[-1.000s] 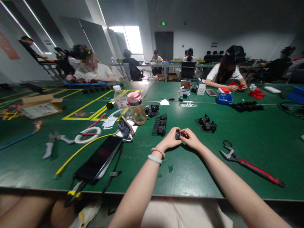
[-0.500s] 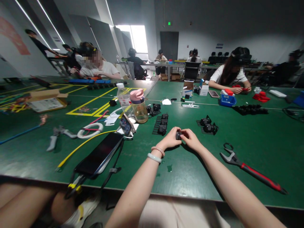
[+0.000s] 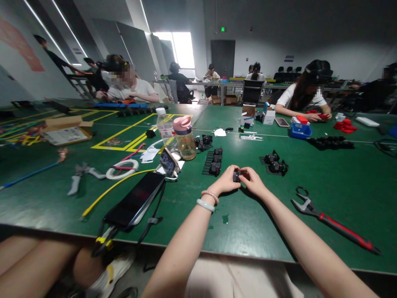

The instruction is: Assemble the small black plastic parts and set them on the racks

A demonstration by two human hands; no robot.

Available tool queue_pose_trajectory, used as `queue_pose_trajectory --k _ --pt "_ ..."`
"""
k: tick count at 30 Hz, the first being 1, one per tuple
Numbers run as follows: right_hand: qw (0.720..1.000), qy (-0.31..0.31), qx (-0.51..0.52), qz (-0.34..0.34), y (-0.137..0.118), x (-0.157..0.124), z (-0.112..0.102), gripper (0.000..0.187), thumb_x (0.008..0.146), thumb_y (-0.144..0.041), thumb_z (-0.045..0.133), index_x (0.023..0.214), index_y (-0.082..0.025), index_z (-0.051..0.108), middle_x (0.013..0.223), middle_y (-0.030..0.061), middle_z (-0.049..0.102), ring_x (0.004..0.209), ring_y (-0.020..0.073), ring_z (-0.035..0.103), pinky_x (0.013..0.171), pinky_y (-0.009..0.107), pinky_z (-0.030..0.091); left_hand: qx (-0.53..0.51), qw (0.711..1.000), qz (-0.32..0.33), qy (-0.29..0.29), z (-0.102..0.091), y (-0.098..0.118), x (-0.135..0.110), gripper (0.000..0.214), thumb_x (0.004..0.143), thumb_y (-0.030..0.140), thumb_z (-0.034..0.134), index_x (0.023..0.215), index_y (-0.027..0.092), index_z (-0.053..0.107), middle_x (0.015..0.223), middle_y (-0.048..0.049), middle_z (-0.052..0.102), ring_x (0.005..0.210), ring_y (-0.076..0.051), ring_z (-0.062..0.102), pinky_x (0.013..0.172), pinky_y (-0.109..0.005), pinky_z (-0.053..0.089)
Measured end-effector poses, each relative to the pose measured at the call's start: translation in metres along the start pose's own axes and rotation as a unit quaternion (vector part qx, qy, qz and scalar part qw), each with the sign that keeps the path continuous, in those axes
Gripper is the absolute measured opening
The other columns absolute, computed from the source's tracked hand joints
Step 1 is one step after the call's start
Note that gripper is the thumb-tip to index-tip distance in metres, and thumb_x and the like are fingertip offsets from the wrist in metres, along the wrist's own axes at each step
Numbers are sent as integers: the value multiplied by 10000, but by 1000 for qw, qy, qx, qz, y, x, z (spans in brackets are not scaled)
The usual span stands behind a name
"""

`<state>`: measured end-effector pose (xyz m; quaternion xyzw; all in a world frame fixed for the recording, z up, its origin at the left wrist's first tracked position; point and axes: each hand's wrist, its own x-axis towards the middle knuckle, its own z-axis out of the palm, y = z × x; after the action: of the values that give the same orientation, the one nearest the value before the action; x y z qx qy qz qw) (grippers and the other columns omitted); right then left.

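Observation:
Between my fingertips, just above the green table (image 3: 248, 231), is a small black block-shaped part (image 3: 236, 176). My left hand (image 3: 228, 180) is closed round its left side, and my right hand (image 3: 252, 181) pinches it from the right. Fingers cover much of the part, so its exact kind is unclear. To the left of my hands lies a black slatted piece with several black blocks on it (image 3: 214, 161). A similar black assembly (image 3: 274, 162) rests beyond my right hand.
An adjustable wrench with red-black handle (image 3: 336, 223) lies right. On the left are a large phone (image 3: 136, 200), pliers (image 3: 81, 176), a yellow cable (image 3: 114, 184), a propped phone (image 3: 169, 162) and a pink-lidded bottle (image 3: 185, 140). Co-workers sit across, near a blue bin (image 3: 300, 130).
The whole view has shifted slightly, with things appearing a little farther right. Both hands keep hold of the black part in nearly the same pose.

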<state>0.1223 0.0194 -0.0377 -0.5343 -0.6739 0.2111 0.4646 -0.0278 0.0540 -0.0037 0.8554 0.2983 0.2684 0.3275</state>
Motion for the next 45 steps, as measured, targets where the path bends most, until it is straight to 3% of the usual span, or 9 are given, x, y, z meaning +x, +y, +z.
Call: queue_pose_trajectory --k 12,33,45 --pt "999 -8 17 -27 -5 -2 -1 212 724 -266 465 916 -194 521 900 43 495 805 141 498 728 309 426 -3 1000 9 2 1 -2 -1 497 539 140 555 1007 145 389 969 -54 422 903 -177 415 824 -331 346" --pt "1000 -12 14 -17 -4 -4 -1 214 736 -275 455 920 -196 530 899 47 500 837 151 495 744 325 423 -18 1000 4 7 3 -2 -3 510 542 139 557 1021 150 381 985 -53 414 915 -178 410 826 -333 335" --pt "994 -57 83 -28 -3 -7 -3 402 604 -127 507 994 -203 447 980 43 431 806 145 510 742 346 438 -22 1000 0 13 7 -6 -3 501 554 160 566 1021 152 384 962 -50 427 876 -169 427 802 -333 350"
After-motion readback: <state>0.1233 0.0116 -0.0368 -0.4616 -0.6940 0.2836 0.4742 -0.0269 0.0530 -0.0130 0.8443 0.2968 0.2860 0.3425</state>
